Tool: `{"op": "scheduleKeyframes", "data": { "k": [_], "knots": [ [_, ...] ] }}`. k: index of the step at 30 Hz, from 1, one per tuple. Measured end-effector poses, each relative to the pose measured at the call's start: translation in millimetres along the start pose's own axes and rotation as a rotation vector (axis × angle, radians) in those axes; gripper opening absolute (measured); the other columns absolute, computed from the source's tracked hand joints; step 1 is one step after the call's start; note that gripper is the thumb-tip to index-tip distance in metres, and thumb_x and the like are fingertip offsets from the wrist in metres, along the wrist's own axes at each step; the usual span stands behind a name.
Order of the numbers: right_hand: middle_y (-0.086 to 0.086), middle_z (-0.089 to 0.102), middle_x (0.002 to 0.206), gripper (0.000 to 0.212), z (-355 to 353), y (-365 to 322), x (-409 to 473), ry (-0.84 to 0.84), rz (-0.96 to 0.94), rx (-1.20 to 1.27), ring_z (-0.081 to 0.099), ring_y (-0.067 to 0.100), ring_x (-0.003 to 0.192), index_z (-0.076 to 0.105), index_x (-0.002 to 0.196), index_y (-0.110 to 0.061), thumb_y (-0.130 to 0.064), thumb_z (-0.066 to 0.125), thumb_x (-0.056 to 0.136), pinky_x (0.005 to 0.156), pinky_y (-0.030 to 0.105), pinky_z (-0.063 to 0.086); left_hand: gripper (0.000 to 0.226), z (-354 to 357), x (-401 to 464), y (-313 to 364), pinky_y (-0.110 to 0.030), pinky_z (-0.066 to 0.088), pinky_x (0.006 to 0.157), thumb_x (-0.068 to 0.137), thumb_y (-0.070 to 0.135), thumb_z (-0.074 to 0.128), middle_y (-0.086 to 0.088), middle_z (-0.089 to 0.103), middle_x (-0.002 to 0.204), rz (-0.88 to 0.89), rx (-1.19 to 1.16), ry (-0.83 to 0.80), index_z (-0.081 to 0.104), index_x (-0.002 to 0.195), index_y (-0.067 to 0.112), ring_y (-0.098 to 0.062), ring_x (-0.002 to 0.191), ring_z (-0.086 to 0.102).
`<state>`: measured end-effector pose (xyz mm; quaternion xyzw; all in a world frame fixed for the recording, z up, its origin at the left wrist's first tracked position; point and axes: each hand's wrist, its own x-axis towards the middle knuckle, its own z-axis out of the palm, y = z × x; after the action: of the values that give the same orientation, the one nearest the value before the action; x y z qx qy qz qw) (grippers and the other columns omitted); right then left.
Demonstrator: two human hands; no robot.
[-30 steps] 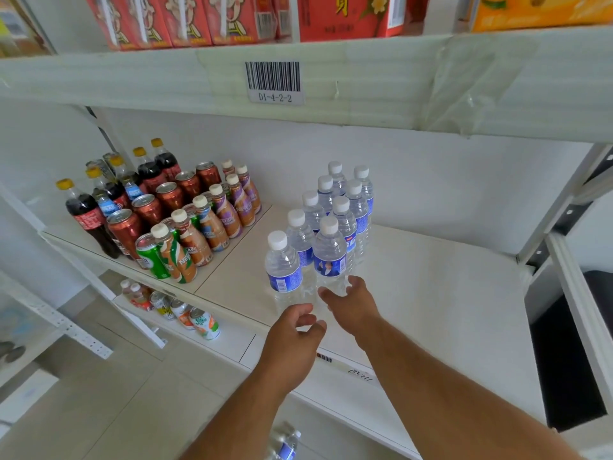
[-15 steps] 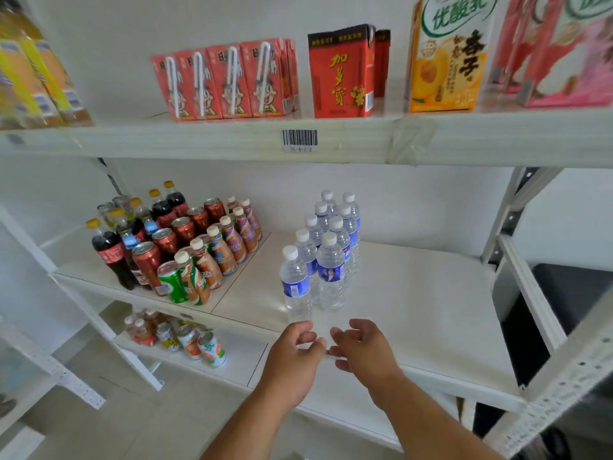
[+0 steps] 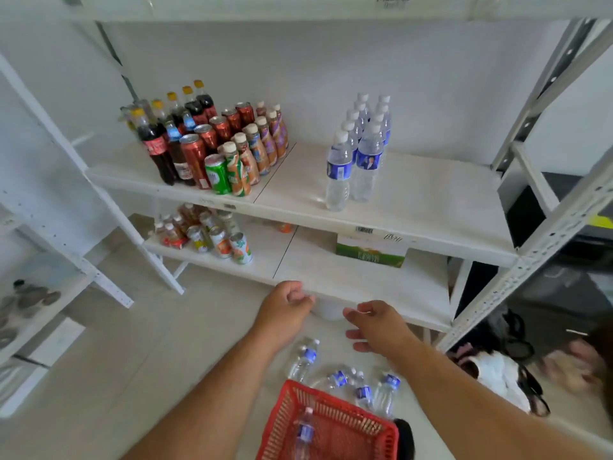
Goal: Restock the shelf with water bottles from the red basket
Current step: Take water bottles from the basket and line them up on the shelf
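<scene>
Your left hand (image 3: 285,302) and right hand (image 3: 374,323) have dropped, empty (fingers loosely curled), above the red basket (image 3: 328,426) near loose water bottles (image 3: 361,390).

A small shop or stockroom aisle: white metal shelving (image 3: 381,224) carries grouped drinks, with cola bottles and cans (image 3: 199,151) left of the water bottles (image 3: 361,151), barcode labels (image 3: 364,230) on its front edge, and a red basket (image 3: 331,426) on the floor below.

White shelf (image 3: 431,207), water bottles (image 3: 360,151) in two rows, sodas and cans (image 3: 212,144) at left.
</scene>
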<state>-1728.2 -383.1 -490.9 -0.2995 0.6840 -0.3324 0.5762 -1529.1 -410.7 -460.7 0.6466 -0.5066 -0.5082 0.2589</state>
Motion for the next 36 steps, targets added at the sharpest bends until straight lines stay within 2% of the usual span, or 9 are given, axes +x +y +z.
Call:
{"op": "scheduleKeyframes", "data": {
  "k": [3, 8, 14, 17, 19, 24, 28, 33, 36],
  "knots": [
    [0.012, 0.071, 0.102, 0.049, 8, 30, -15, -0.017, 0.053, -0.052, 0.074, 0.024, 0.08, 0.053, 0.129, -0.008, -0.029, 0.079, 0.092, 0.073, 0.042, 0.064, 0.047, -6, -15, -28, -0.046, 0.055, 0.101, 0.078, 0.035, 0.069, 0.002, 0.07, 0.119, -0.042, -0.005, -0.005, 0.06, 0.123, 0.028, -0.017, 0.107, 0.069],
    [0.013, 0.076, 0.096, 0.054, 15, 62, -21, -0.045, 0.112, -0.165, 0.08, 0.032, 0.087, 0.056, 0.126, -0.014, -0.042, 0.081, 0.087, 0.088, 0.055, 0.062, 0.04, -8, -32, -59, -0.047, 0.055, 0.101, 0.084, 0.034, 0.066, 0.005, 0.067, 0.123, -0.128, 0.0, -0.031, 0.056, 0.123, 0.034, -0.016, 0.11, 0.067],
    [0.014, 0.077, 0.098, 0.051, 3, 89, -11, -0.079, 0.169, -0.15, 0.08, 0.028, 0.081, 0.057, 0.128, -0.012, -0.038, 0.079, 0.09, 0.063, 0.034, 0.063, 0.054, 12, -41, -79, -0.047, 0.056, 0.099, 0.079, 0.041, 0.067, 0.01, 0.068, 0.118, -0.215, 0.032, -0.017, 0.057, 0.131, 0.029, -0.015, 0.106, 0.069],
    [0.016, 0.077, 0.099, 0.051, -7, 113, 0, -0.094, 0.207, -0.107, 0.079, 0.027, 0.075, 0.058, 0.127, -0.011, -0.037, 0.08, 0.089, 0.063, 0.036, 0.062, 0.053, 29, -43, -87, -0.046, 0.056, 0.099, 0.078, 0.039, 0.066, 0.011, 0.067, 0.119, -0.275, 0.079, -0.009, 0.058, 0.129, 0.029, -0.013, 0.106, 0.068],
    [0.015, 0.078, 0.089, 0.05, -13, 128, 8, -0.113, 0.235, -0.096, 0.076, 0.023, 0.067, 0.061, 0.126, -0.009, -0.037, 0.08, 0.088, 0.064, 0.036, 0.062, 0.049, 43, -43, -95, -0.046, 0.056, 0.099, 0.077, 0.038, 0.065, 0.01, 0.066, 0.121, -0.313, 0.097, -0.005, 0.059, 0.125, 0.032, -0.014, 0.107, 0.068],
    [0.011, 0.074, 0.072, 0.026, -25, 161, 23, -0.114, 0.293, -0.1, 0.071, 0.026, 0.064, 0.072, 0.09, -0.005, -0.031, 0.077, 0.092, 0.072, 0.045, 0.064, 0.042, 73, -43, -121, -0.048, 0.054, 0.101, 0.076, 0.038, 0.068, 0.008, 0.066, 0.119, -0.384, 0.144, -0.015, 0.06, 0.117, 0.033, -0.017, 0.108, 0.068],
    [0.009, 0.072, 0.071, 0.02, -21, 191, 31, -0.081, 0.352, -0.095, 0.071, 0.023, 0.066, 0.073, 0.091, -0.009, -0.028, 0.074, 0.093, 0.079, 0.052, 0.065, 0.034, 82, -42, -147, -0.045, 0.053, 0.102, 0.086, 0.032, 0.07, 0.008, 0.065, 0.118, -0.424, 0.17, -0.038, 0.058, 0.118, 0.032, -0.016, 0.108, 0.067],
    [0.005, 0.073, 0.07, 0.017, 1, 232, 46, -0.031, 0.443, -0.12, 0.073, 0.021, 0.063, 0.07, 0.092, -0.013, -0.029, 0.076, 0.092, 0.074, 0.048, 0.066, 0.045, 77, -23, -202, -0.048, 0.056, 0.098, 0.076, 0.046, 0.067, 0.01, 0.068, 0.118, -0.483, 0.199, -0.103, 0.062, 0.119, 0.031, -0.014, 0.105, 0.07],
    [0.002, 0.071, 0.065, 0.022, 26, 269, 72, 0.011, 0.483, -0.175, 0.074, 0.025, 0.063, 0.067, 0.088, -0.018, -0.038, 0.076, 0.086, 0.075, 0.045, 0.065, 0.044, 78, 4, -251, -0.04, 0.058, 0.092, 0.082, 0.04, 0.068, 0.006, 0.072, 0.116, -0.498, 0.226, -0.157, 0.064, 0.123, 0.025, -0.013, 0.099, 0.072]
  ]
}}
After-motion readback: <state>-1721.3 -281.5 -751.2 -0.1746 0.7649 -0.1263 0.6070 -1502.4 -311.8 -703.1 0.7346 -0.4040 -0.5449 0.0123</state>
